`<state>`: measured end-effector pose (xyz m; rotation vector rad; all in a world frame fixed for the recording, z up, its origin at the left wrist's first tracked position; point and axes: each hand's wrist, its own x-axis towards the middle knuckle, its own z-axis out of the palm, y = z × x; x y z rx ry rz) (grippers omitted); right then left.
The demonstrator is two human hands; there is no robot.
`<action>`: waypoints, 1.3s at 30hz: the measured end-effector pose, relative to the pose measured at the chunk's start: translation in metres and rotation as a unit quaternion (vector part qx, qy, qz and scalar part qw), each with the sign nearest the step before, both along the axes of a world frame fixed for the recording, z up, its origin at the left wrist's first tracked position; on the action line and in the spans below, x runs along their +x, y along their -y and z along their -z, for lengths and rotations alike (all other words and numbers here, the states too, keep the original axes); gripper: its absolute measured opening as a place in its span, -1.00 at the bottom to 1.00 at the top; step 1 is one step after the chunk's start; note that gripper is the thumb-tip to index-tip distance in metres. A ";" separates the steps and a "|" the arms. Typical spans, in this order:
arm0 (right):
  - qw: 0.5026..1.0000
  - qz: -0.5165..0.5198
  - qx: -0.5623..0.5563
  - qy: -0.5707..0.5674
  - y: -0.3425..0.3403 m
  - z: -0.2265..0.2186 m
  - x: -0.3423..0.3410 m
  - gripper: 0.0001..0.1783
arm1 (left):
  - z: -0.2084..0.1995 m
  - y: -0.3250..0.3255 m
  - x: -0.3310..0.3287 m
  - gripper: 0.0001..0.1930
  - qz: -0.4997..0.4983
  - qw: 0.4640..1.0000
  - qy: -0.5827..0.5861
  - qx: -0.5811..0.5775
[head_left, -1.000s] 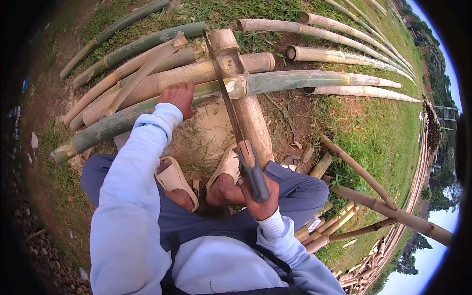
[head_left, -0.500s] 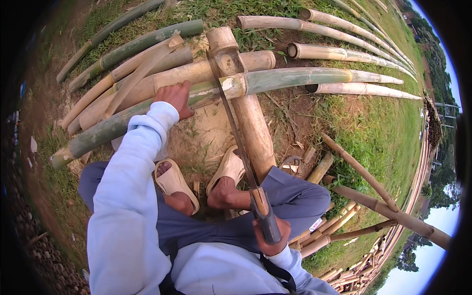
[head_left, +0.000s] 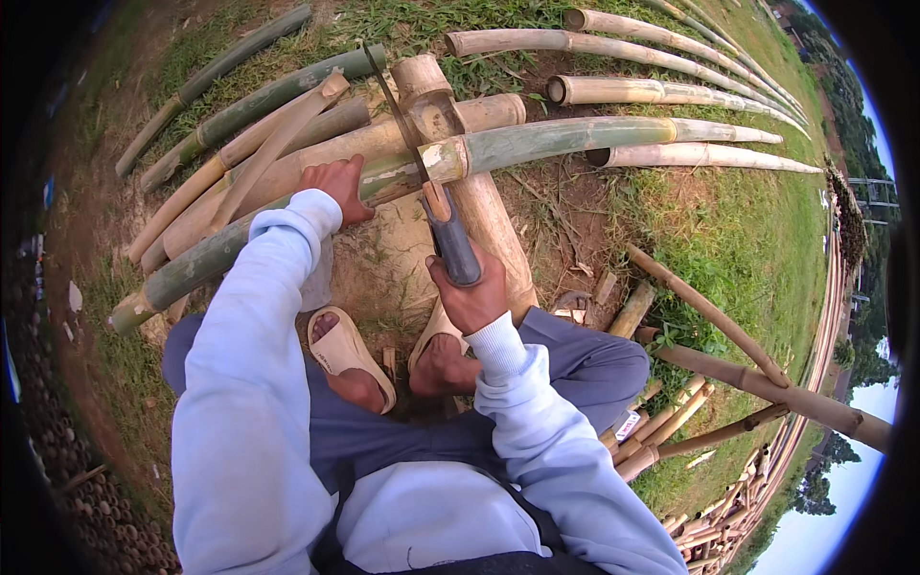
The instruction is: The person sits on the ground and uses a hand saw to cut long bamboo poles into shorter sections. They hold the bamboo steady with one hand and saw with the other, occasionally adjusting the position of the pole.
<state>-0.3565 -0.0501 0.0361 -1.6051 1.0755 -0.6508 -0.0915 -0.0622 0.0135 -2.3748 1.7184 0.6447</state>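
Observation:
My right hand is closed round the dark grip of a handsaw, whose long narrow blade slants away to the far left. The blade lies across a green bamboo pole just left of a pale node ring. Left of the blade, my left hand clasps the same pole, thumb on the near side and fingers over the top. The pole rests on a thick tan bamboo log with a notch near its far end. The underside of the cut is hidden.
Another tan bamboo pole lies behind the green one. Several cut poles spread over the grass at far right, and green poles at far left. A bamboo frame stands at right. My sandalled feet are below the pole.
My right hand has pushed the saw away from my body, so its handle now sits close to the pole and the blade tip reaches further out. My left hand keeps its hold.

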 end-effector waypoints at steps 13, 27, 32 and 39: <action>0.998 -0.024 0.028 -0.057 -0.124 -0.095 -0.143 -0.82 | 0.007 -0.001 -0.003 -0.30 0.013 0.999 0.022 -0.025; 1.000 -0.022 -0.009 -0.009 -0.006 0.011 -0.033 -0.89 | 0.007 0.002 -0.010 -0.33 0.009 0.999 -0.009 -0.035; 0.998 -0.030 -0.029 0.041 0.003 0.033 -0.007 -0.88 | 0.013 -0.011 -0.005 -0.30 0.010 0.999 0.023 -0.037; 0.999 0.009 -0.046 0.000 -0.029 -0.026 -0.024 -0.84 | 0.011 -0.003 -0.003 -0.23 0.015 0.999 0.030 -0.040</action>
